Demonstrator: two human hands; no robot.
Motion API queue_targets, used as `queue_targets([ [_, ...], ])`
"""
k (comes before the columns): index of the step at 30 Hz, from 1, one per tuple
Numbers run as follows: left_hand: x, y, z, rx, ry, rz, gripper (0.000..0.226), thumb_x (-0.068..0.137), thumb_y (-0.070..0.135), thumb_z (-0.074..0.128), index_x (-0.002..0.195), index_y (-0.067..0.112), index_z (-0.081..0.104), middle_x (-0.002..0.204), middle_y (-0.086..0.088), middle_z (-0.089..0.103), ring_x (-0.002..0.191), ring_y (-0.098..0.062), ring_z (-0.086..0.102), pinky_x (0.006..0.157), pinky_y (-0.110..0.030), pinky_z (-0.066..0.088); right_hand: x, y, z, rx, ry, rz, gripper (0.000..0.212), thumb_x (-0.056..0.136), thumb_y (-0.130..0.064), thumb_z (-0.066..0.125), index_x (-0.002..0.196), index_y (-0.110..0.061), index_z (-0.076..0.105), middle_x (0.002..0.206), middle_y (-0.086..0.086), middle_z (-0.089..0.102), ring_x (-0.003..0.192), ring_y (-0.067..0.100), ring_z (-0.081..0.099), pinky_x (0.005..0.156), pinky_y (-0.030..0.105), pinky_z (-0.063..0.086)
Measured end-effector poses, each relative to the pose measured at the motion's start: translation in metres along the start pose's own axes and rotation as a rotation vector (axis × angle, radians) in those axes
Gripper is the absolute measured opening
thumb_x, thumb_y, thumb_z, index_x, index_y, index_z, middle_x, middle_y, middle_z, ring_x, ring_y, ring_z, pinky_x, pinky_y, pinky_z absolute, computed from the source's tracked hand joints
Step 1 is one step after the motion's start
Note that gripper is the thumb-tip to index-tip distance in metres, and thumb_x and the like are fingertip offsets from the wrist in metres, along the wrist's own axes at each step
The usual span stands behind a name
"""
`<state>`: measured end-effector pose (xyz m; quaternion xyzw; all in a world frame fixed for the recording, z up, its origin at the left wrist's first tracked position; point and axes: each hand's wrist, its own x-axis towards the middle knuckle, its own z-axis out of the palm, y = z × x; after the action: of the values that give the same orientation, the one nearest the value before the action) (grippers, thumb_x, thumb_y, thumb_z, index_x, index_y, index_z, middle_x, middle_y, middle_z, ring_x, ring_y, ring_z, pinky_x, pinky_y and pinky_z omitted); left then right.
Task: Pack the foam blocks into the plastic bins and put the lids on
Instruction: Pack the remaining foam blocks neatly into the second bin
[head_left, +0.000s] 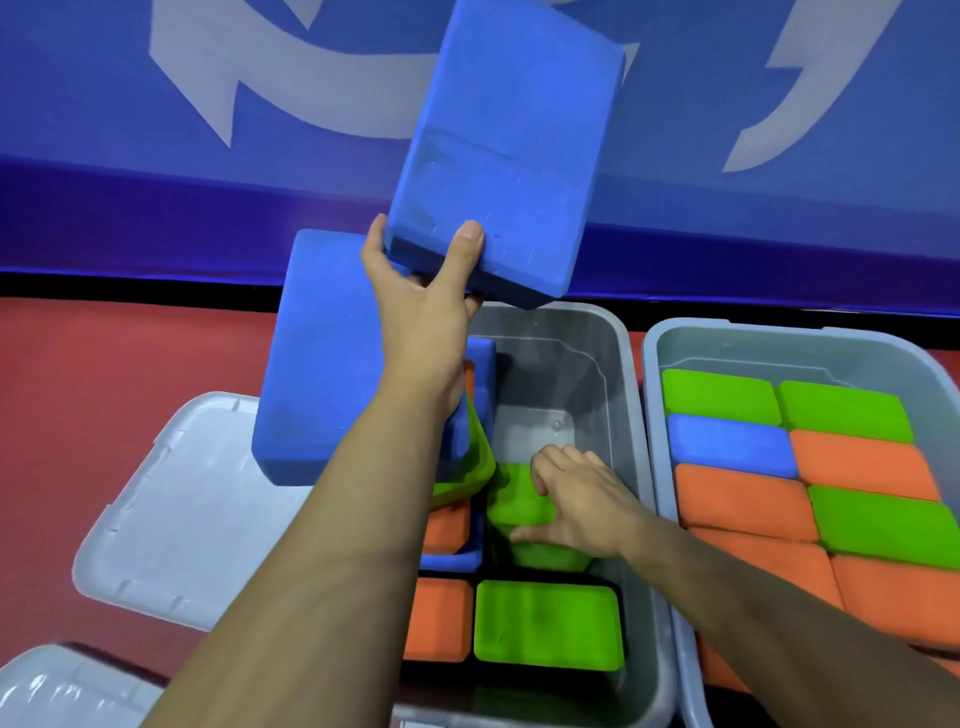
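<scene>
**Ana:** Blocks first, nearest us: a green foam block (548, 631) lies flat in the middle bin (613, 364), just this side of the right hand (582, 499). What is that hand doing?

**Ben:** It rests low in the bin with fingers spread and thumb out, pressing on a second green block (519, 506). It presses rather than grips, as far as I can see.

**Ana:** And the left hand (421, 306)?

**Ben:** Raised, above and beyond the right one. Its thumb and fingers pinch the near end of a blue block (498, 156), whose long axis runs up and away from the palm. Another blue block (322, 358) sits against the wrist and forearm; whether it is held or only leaning, I cannot tell.

**Ana:** So where would the lifted block go?

**Ben:** My guess: the bare floor of the bin just beyond the right hand's fingertips. The left hand is the one carrying it, so the block must come down and tip flat.

**Ana:** Elsewhere?

**Ben:** Right of both hands, the second bin (660, 364) looks full. A lid (171, 519) lies left of the left forearm, not yet fitted.
</scene>
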<state>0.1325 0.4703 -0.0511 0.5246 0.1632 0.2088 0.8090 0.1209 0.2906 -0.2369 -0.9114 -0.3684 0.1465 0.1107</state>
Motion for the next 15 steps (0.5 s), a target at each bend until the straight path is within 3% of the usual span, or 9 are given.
queue_targets([
  [8,0.000,-0.001,-0.002,-0.011,-0.003,0.001,0.082,0.092,0.017,0.074,0.154,0.026,0.022,0.135,-0.004,0.060,0.119,-0.021,0.066,0.096,-0.046,0.057,-0.012,-0.010,-0.003,0.011,-0.117,-0.060,0.059,0.071,-0.076,0.067,0.089,-0.028,0.039,0.096,-0.011,0.039,0.089,0.014,0.039,0.078,0.035,0.034],
  [15,0.003,-0.001,-0.006,0.004,-0.008,-0.001,0.084,0.090,0.019,0.076,0.154,0.029,0.023,0.126,-0.002,0.062,0.115,-0.020,0.067,0.095,-0.047,0.057,-0.014,-0.011,-0.009,-0.047,-0.106,-0.134,0.057,0.072,-0.078,0.061,0.086,-0.028,0.038,0.098,-0.011,0.039,0.089,0.013,0.037,0.077,0.033,0.034],
])
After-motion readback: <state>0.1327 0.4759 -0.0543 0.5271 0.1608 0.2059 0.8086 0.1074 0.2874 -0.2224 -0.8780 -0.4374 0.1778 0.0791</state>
